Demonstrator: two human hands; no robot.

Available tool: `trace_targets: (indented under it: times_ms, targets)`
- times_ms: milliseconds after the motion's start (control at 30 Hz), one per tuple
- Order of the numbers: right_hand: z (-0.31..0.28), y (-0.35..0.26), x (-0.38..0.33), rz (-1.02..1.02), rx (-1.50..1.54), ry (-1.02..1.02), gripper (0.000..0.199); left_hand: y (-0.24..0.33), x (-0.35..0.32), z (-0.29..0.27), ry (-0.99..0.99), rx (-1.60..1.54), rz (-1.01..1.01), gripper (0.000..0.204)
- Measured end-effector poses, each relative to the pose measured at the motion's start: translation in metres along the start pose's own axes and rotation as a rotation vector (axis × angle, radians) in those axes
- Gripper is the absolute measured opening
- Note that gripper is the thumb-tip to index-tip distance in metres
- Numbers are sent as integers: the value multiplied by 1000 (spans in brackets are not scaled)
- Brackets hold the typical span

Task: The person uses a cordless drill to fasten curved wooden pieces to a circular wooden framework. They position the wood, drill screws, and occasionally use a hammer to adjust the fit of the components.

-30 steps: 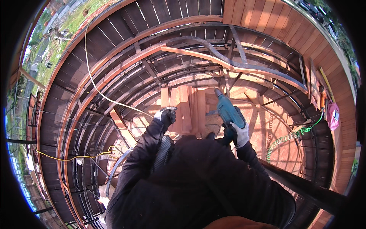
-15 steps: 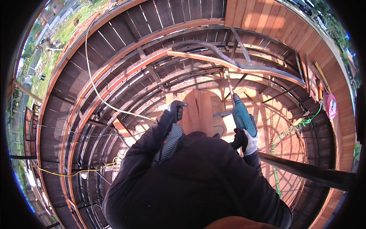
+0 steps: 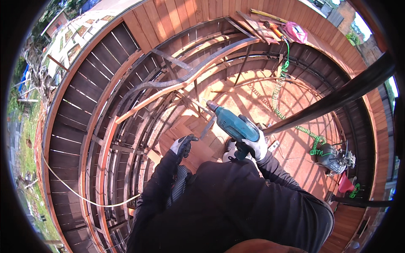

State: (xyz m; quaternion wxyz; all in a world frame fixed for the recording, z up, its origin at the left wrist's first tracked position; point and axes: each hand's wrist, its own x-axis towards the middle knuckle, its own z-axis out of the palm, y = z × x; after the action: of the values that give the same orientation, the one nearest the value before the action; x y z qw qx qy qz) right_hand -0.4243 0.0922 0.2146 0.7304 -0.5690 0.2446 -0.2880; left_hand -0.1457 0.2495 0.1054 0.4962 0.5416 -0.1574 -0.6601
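Partly behind right hand (image 3: 255,146) — drill (image 3: 236,124).

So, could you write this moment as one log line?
right hand: holds drill | left hand: near planks, grip unclear | drill: tip toward upper left | pink bag: upper right

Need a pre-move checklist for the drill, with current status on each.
1. Teal power drill gripped: ok, handle in the gloved right hand.
2. Left hand off the drill: ok, gloved and apart from it, fingers curled.
3. Left hand empty: cannot tell, palm hidden.
4. Bit seated in the chuck: cannot tell, too small.
5. Green coiled hose away from the drill: ok, off to its right.
6. No loose wooden boards underneath: not ok, several lie below the left hand.
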Motion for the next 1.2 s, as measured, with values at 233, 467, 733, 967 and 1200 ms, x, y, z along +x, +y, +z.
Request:
trace_targets:
  times_ms: [233,467,733,967,1200]
  targets:
    - [-53,0,54,-13,213,-93,83,42,97,109,-212,-161,164,50]
    - [-163,11,152,70,-319,-224,83,61,201,178,173,-386,227,38]
    - [-201,-11,219,22,-428,-386,81,124,226,207,462,-49,356,43]
    - [-208,-5,245,120,178,-372,72,169,251,218,373,-141,388,49]
    - [-311,-56,369,-113,-299,-295,54,226,353,217,360,-69,475,47]
